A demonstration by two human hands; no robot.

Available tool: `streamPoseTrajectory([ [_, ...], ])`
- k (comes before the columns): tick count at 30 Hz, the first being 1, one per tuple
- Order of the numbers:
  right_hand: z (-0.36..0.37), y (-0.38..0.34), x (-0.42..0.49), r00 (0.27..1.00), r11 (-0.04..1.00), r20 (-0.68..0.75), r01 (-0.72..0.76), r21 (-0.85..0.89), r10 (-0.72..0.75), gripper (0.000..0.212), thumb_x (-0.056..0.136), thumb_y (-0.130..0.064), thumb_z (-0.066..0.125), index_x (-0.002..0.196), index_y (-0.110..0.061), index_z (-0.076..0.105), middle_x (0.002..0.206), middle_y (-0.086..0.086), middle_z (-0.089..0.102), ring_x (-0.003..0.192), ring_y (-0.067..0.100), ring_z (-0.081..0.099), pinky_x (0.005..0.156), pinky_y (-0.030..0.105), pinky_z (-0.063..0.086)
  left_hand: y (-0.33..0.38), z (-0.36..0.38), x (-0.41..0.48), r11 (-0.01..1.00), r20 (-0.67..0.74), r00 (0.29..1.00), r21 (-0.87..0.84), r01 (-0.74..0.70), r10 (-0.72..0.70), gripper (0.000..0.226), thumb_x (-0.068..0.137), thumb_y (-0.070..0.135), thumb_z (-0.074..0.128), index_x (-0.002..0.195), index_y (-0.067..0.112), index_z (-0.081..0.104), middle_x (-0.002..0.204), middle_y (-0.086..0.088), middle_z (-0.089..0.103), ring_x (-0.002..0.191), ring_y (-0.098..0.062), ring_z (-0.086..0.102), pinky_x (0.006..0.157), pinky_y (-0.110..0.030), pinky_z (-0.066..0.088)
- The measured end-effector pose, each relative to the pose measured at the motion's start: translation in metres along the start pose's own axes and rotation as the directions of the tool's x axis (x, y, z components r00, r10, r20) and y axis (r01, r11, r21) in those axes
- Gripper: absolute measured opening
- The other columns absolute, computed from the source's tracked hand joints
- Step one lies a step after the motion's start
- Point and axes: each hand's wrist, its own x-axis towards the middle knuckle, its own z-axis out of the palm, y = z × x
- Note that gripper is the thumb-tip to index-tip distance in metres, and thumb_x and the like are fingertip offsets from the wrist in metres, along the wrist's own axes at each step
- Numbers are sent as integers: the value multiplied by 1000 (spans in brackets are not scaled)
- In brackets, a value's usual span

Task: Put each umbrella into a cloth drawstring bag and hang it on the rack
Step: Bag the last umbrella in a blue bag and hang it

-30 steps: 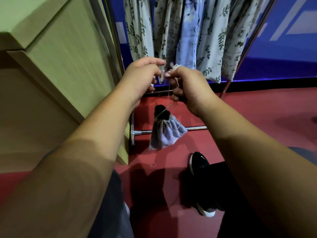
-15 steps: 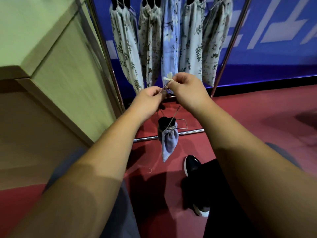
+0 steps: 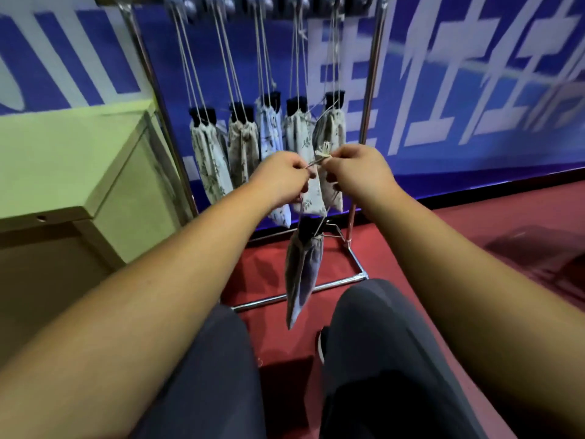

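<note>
Five filled bags (image 3: 210, 160) are seen at full length on the rack (image 3: 368, 106), each hung by long strings from the top bar; half a second earlier those strings were cut off by the upper edge of the view. Both knees (image 3: 380, 343) are now included at the bottom, where one shoe was shown before. The left hand (image 3: 281, 175), previously lower than the right hand (image 3: 357, 172), is now held level with it.

Both forearms are extended forward, with the backs of the hands turned toward the camera. The cord (image 3: 311, 164) is pinched between thumb and forefinger of the left hand, and the remaining fingers are curled under. The same cord is pinched by the right hand just below its frayed end, which stands up between the two hands. A short taut length of cord is stretched from one hand to the other.

The sixth bag (image 3: 302, 274) is suspended from this cord beneath the hands, in front of the rack's base and clear of the red floor (image 3: 411, 248). A black umbrella handle (image 3: 307, 228) protrudes from its gathered mouth. A pale green cabinet (image 3: 63, 160) is located at the left, beside the rack.
</note>
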Motion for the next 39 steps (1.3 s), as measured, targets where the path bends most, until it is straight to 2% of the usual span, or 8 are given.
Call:
streamPoseTrajectory([
  [4, -31, -39, 11, 994, 999, -110, 18, 45, -13, 13, 87, -20, 70, 75, -20, 74, 79, 6, 79, 88, 29, 77, 82, 52, 62, 60, -15, 15, 999, 24, 999, 16, -49, 48, 24, 101, 9, 62, 82, 12, 77, 75, -11, 68, 69, -23, 61, 66, -36, 52],
  [10, -65, -66, 29, 953, 998, -297, 63, -5, -61, 18, 91, -17, 58, 87, -12, 75, 77, 6, 73, 68, 27, 60, 59, 40, 47, 120, -10, 38, 987, 145, 984, 109, -120, 104, 16, 100, 17, 63, 88, 11, 72, 83, -10, 66, 75, -22, 58, 70, -37, 52],
  [15, -88, -66, 50, 929, 995, -356, 99, -21, -100, 17, 95, -20, 56, 87, -11, 69, 63, -8, 60, 49, 3, 50, 44, 22, 38, 144, 2, 65, 995, 223, 970, -30, -94, 98, 28, 104, 11, 57, 84, 17, 75, 79, -5, 75, 72, -18, 67, 71, -35, 52],
  [19, -105, -61, 78, 925, 989, -351, 132, -68, -147, 17, 96, -21, 58, 89, -13, 71, 67, -5, 62, 57, 11, 49, 53, 27, 39, 158, 11, 90, 993, 206, 972, -9, -117, 117, 19, 102, 16, 61, 93, 18, 79, 92, -8, 79, 78, -17, 69, 71, -32, 54],
  [26, -115, -51, 151, 920, 975, -336, 158, -156, -202, 18, 99, -22, 58, 91, -22, 74, 77, 1, 70, 62, 16, 55, 54, 30, 44, 169, 33, 150, 976, 71, 976, 63, -210, 206, 18, 107, 23, 55, 98, 17, 70, 94, -9, 78, 83, -23, 73, 78, -39, 63],
  [31, -113, -49, 204, 947, 963, -253, 140, -232, -198, 18, 106, -28, 62, 99, -18, 75, 86, 3, 72, 68, 17, 57, 57, 30, 42, 168, 32, 197, 992, 20, 992, -40, -120, 121, 23, 104, 8, 50, 88, 8, 66, 84, -16, 75, 73, -31, 69, 71, -41, 62],
  [34, -112, -58, 232, 950, 964, -234, 155, -214, -205, 18, 107, -28, 62, 98, -20, 75, 81, 0, 69, 60, 15, 50, 54, 29, 37, 175, 26, 219, 983, -82, 981, 51, -174, 178, 24, 104, 9, 48, 88, 9, 66, 86, -16, 78, 68, -28, 75, 69, -44, 67],
  [39, -112, -83, 274, 933, 976, -295, 177, -130, -209, 22, 107, -24, 61, 90, -26, 74, 80, -5, 71, 66, 14, 57, 57, 27, 44, 198, 13, 249, 944, -232, 923, 198, -263, 306, 27, 99, 7, 43, 87, 12, 66, 79, -14, 77, 60, -31, 77, 63, -48, 67],
])
